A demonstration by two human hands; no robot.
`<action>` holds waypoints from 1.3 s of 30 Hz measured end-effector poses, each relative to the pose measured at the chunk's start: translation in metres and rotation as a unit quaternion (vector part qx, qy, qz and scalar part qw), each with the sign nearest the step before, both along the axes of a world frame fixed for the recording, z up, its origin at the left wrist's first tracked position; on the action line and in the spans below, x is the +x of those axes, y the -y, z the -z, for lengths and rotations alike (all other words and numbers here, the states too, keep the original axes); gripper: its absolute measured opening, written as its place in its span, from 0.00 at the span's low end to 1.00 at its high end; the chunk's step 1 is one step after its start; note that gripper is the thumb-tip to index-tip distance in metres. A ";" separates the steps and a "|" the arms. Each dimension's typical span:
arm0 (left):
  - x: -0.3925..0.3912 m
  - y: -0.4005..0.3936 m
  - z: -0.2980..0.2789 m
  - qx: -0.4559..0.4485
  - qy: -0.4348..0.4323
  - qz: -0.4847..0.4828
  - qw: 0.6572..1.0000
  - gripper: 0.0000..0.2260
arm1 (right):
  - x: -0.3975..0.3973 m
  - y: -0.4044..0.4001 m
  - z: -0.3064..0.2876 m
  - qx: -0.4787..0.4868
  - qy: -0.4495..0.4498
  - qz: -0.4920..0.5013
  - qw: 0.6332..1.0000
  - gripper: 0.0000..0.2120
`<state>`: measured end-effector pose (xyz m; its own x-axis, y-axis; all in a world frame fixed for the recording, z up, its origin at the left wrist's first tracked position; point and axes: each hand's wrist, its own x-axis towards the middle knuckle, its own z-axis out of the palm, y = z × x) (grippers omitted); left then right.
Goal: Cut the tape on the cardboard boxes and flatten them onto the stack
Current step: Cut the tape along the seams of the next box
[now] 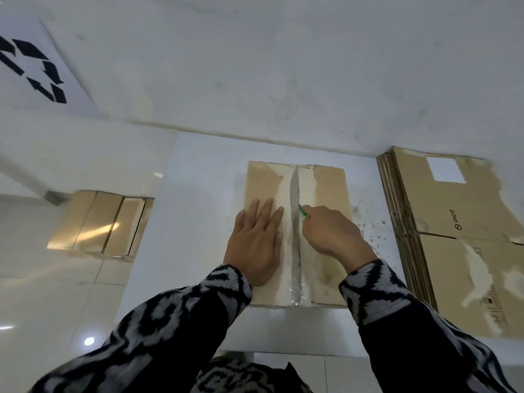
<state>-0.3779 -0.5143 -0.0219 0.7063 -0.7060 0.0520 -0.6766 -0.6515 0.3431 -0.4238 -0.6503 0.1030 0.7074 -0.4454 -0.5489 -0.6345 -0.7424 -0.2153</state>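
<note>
Two hands at work on one sealed cardboard box (323, 194), lying approx. centre on a white sheet (198, 171). Left hand (255, 239): fingers straight and spread, palm pressed flat on the box's left flap, just beside the tape strip (294, 194). Right hand (331, 234): fingers curled round a green-handled cutter (303, 212), blade tip touching the tape at abt. mid-length of the seam. Stack of flattened boxes (453, 228) lies to the right, apart from the work; more unflattened boxes (105, 222) wait at left.

Technique, judged: keep blade shallow and in the gap betw. flaps; run it in one line along the seam; keep left fingers off the blade path, w/ steady downward pressure so the box doesn't slide. Whether the near half of the tape is already slit cannot be told.
</note>
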 end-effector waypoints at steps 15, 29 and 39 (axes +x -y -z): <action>-0.004 -0.001 -0.005 -0.006 -0.005 -0.013 1.000 0.28 | -0.022 -0.011 -0.001 -0.036 -0.018 -0.027 0.999 0.22; -0.003 -0.001 -0.004 -0.012 -0.007 -0.015 1.000 0.27 | -0.036 -0.023 0.001 -0.058 -0.041 -0.053 0.996 0.22; -0.005 0.000 -0.002 -0.017 -0.001 -0.019 1.000 0.27 | -0.063 -0.036 0.001 -0.052 -0.043 -0.076 0.995 0.21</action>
